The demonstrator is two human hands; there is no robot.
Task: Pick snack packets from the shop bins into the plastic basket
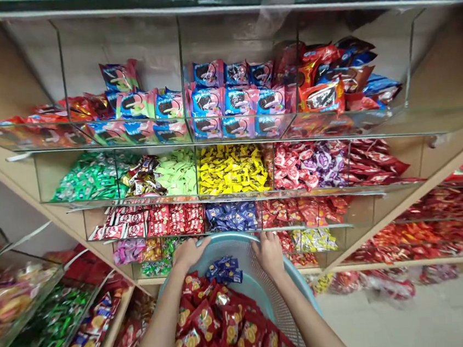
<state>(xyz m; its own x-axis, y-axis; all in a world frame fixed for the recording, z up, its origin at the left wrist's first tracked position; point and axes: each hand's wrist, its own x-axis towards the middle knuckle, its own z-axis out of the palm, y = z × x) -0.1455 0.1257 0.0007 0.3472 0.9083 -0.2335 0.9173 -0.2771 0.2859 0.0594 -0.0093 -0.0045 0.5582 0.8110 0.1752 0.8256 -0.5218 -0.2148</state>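
A light blue plastic basket [306, 292] fills the lower middle, its far rim against the lower shelves. My left hand [190, 253] is closed on the far rim at the left, thumb along the edge. Further right on the same rim, my right hand [269, 249] has its fingers curled over the edge. Many red packets [233, 325] with orange-slice pictures lie in the basket. Beyond them, near its far wall, sits a small pile of dark blue packets [225, 269]. Similar dark blue packets [231, 216] fill a shelf compartment just past the basket.
Tiered shelves with glass fronts [237, 195] hold wrapped sweets in several colours, with blue and pink packets [206, 101] on the upper tier. More bins stand at the left, with green sweets [44, 325]. Red sweets [432, 235] fill shelves at the right, above clear bags [387, 284] near the floor.
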